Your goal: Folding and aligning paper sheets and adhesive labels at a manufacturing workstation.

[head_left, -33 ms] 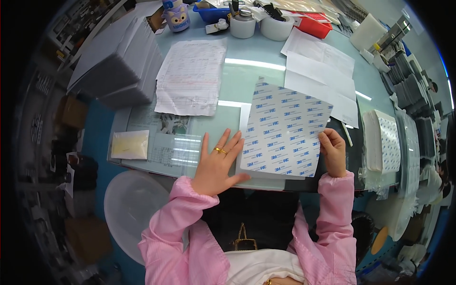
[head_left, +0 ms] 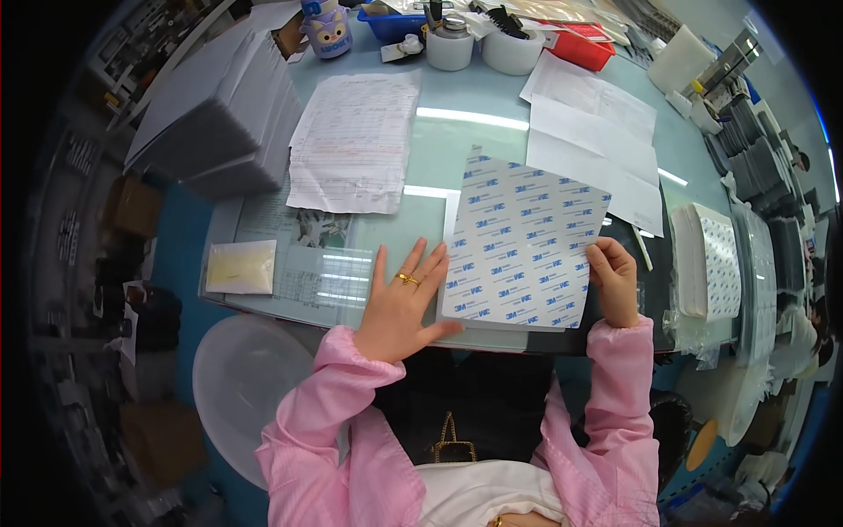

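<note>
A white backing sheet (head_left: 518,250) with a repeating blue print lies at a slight tilt over another pale sheet (head_left: 451,213) near the table's front edge. My right hand (head_left: 614,279) pinches its right edge between thumb and fingers. Flat on the table at the sheet's left side rests my left hand (head_left: 406,299), fingers spread and a gold ring on one of them. Its fingertips and thumb come close to the left edge; whether they touch the sheet I cannot tell. Under the sheet's right side shows a dark mat (head_left: 648,290).
At the back left stands a tall stack of grey-white sheets (head_left: 211,105). A handwritten form (head_left: 351,145) lies beside it, with a small yellowish packet (head_left: 241,268) nearer me. White papers (head_left: 593,145) lie beyond the backing sheet. A stack of printed sheets (head_left: 720,263) sits at the right.
The backing sheet has shifted slightly left and toward me, and its lower edge now lines up more closely with the sheet below. My right hand moved a little left; my left hand stayed.
</note>
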A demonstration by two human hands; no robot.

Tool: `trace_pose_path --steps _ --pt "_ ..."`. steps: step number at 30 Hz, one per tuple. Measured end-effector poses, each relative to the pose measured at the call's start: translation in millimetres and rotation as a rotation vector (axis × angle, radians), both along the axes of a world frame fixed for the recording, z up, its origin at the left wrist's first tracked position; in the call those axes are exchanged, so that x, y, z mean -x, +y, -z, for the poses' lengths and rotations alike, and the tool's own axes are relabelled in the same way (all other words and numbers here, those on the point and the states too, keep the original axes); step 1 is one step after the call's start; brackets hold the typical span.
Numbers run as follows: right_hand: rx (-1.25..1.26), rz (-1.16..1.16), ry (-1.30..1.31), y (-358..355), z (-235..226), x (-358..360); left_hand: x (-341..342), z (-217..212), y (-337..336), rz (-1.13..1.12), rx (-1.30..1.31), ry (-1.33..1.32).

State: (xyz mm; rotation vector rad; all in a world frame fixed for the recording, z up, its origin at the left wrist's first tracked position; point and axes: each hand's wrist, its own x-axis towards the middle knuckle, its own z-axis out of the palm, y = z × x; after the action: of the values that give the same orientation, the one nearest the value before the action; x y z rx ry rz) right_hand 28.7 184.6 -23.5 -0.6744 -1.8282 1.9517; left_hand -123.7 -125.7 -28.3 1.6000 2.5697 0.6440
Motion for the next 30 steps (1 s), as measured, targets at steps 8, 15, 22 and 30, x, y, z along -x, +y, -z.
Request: trace_pose_path --steps 8,15,22,30 --pt "-0.047 -0.006 -0.038 -7 5 -1 -17 6 -34 -0.092 -0.286 -0.087" --pt "-0.085 0.009 -0.066 -10 7 -4 -28 18 -35 -0.062 -0.456 -0.003" --pt "-0.101 0.015 -0.075 -12 9 -4 -27 19 -36 -0.068 -0.463 0.004" --pt "-0.136 0.023 -0.083 -13 10 -4 -27 20 -35 -0.085 -0.463 0.012"
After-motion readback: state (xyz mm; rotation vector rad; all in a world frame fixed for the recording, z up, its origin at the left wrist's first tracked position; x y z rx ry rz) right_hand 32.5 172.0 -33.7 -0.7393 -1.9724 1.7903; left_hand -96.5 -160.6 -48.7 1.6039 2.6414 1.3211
